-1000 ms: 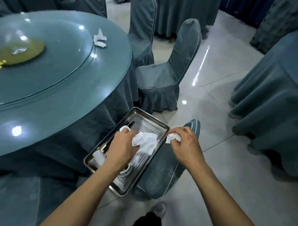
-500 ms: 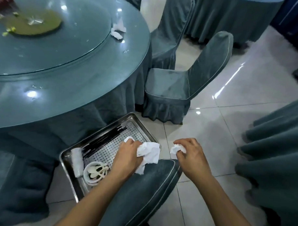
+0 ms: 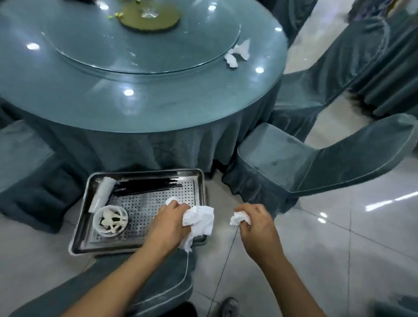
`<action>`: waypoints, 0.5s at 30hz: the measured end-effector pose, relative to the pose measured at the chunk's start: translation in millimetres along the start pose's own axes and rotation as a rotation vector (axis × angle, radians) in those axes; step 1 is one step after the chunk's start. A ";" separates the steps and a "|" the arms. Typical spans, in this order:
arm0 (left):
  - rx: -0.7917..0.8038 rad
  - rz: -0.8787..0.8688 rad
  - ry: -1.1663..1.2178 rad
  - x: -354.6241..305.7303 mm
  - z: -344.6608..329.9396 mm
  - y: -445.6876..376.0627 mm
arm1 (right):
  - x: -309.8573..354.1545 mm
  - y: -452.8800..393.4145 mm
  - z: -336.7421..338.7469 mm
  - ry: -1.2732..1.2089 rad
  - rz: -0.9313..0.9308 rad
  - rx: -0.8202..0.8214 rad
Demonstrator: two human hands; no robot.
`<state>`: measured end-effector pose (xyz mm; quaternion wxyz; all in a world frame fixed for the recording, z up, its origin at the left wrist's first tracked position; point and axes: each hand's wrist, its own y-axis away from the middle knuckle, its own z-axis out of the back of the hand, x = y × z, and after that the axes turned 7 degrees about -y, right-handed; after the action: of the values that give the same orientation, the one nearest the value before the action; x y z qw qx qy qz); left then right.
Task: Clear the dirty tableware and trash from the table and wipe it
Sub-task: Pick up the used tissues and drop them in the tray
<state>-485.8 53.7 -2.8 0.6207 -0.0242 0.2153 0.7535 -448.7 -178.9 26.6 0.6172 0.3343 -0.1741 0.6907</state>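
The left hand (image 3: 171, 220) has its grip closed round a large crumpled white napkin (image 3: 198, 220), which bulges out past the thumb and hangs down over the near right corner of a metal tray (image 3: 138, 247). A smaller bit of white paper shows above the knuckles of the same hand. The right hand (image 3: 257, 227) pinches a small wad of tissue (image 3: 239, 218) between thumb and fingers; it hangs over the tiled floor (image 3: 342, 246), apart from the tray and from the left hand.

The tray sits on the seat of a chair (image 3: 156, 287) covered in blue-grey cloth, directly in front of the person. Its bottom is perforated. Along its far side lies a bundle of black chopsticks (image 3: 147, 186); at the far left corner lies a rolled white towel (image 3: 102, 193); near the left side stands a small white bowl (image 3: 110, 220) with white spoons in it.

Beyond the tray stands the round bench (image 3: 158, 102), draped in a blue-grey cloth and topped with glass. A glass turntable (image 3: 112, 48) lies on it, with a round olive-coloured disc (image 3: 150, 16) at the middle and yellow scraps beside that. Crumpled napkins (image 3: 237, 52) lie at the right edge of the turntable, well apart from both hands. A second covered chair (image 3: 309, 162) stands to the right of the bench.
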 end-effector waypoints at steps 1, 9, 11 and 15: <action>0.000 0.054 0.020 -7.8 -4.3 0.5 | -7.5 -10.2 5.6 0.009 0.031 0.043; -0.020 0.424 0.112 -33.7 -32.9 -19.0 | -15.1 -109.7 -4.1 0.026 0.160 0.407; -0.016 0.535 0.150 -29.8 -40.2 -35.5 | -8.1 -138.0 -17.5 0.036 0.228 0.487; 0.019 0.719 0.244 -17.3 -63.2 -78.1 | -5.2 -193.2 -53.2 0.093 0.269 0.649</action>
<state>-422.6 26.0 -77.9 0.2869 -0.0307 0.2894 0.9127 -274.6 -113.7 -48.3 0.3896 0.4555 0.0402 0.7994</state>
